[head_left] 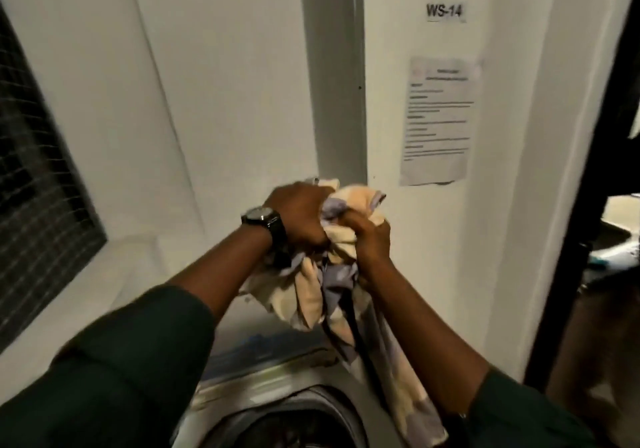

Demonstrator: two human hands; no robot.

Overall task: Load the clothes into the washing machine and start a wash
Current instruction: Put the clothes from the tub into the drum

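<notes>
Laundry corner: white painted walls under dim indoor light.
A flat vertical strip (332, 67) runs up the rear wall (225, 67). To its right hang a small label reading "WS-14" (444, 11) and, below it, a printed notice (438, 118) too blurred to read. At left, a dark window covered by a wire grille (34, 170) sits above a white ledge (114, 267). At far right, a black door frame (588, 205) borders a dim adjoining space.
</notes>
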